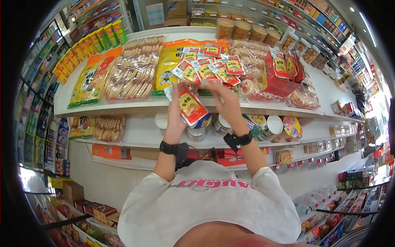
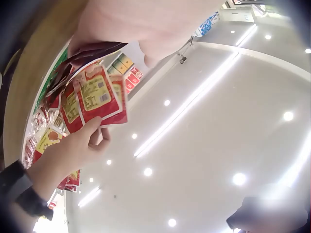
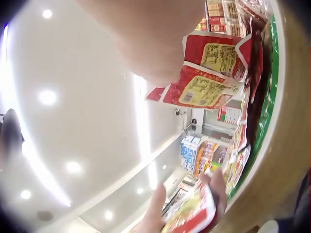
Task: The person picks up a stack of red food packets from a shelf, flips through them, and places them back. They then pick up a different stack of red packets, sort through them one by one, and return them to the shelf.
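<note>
My left hand (image 1: 176, 110) grips red snack packets with yellow labels (image 1: 191, 108) above the shelf's front edge. To its right, my right hand (image 1: 227, 106) reaches toward the pile, fingers pointing left. In the left wrist view, that hand pinches red packets (image 2: 97, 94), their printed backs showing, between thumb and fingers. The same red packets (image 3: 206, 90) fan out beside the blurred right hand in the right wrist view, where the left hand's packet (image 3: 192, 213) appears low down. A loose pile of similar packets (image 1: 205, 69) lies on large snack bags just beyond both hands.
Along the white shelf (image 1: 189, 108) lie a yellow snack bag (image 1: 163, 66), bagged crackers (image 1: 133, 72) and a red display box (image 1: 279, 80) of packets. Clear jars (image 1: 241, 31) stand behind; instant noodle cups (image 1: 293, 125) sit on the lower shelf.
</note>
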Available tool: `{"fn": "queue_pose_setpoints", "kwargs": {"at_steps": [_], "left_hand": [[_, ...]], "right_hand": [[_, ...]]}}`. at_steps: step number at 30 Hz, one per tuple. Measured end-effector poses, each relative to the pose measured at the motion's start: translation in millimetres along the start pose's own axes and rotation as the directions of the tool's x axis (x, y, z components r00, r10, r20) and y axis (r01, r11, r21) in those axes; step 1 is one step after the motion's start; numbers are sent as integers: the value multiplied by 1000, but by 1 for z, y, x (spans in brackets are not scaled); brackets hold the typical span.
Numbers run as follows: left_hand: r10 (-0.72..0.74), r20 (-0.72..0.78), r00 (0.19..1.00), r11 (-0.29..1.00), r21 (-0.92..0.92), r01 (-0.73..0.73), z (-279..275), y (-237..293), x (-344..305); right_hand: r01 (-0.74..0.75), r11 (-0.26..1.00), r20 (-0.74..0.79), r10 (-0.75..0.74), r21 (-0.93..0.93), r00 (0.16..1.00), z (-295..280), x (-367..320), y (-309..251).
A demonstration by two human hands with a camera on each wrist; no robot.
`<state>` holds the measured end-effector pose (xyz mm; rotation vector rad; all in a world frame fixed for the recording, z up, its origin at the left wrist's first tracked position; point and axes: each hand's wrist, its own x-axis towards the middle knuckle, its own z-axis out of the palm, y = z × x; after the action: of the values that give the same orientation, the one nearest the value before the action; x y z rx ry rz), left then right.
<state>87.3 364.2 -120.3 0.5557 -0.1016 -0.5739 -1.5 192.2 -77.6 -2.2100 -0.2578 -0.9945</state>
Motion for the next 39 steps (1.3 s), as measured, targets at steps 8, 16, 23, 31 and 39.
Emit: {"fn": "queue_pose_setpoints", "kwargs": {"at_steps": [8,16,23,31,39], "left_hand": [[-45,67,997,999,31,43,24,1,-8],[71,-19,997,996,-47,-71,10,-17,13],[82,-51,995,993,-83,-86,5,-13,14],[205,-57,977,973,117,-198,10,-11,12],[189,-43,981,961,212,-176,11,-12,10]], "right_hand": [[119,991,74,-124,62,990,22,-41,3],[190,982,112,-191,22,975,16,-28,6],[-77,964,44,68,256,997,44,-27,25],[-239,892,-106,299,383,948,64,-12,16],[-199,979,17,200,-44,980,47,-21,34]]}}
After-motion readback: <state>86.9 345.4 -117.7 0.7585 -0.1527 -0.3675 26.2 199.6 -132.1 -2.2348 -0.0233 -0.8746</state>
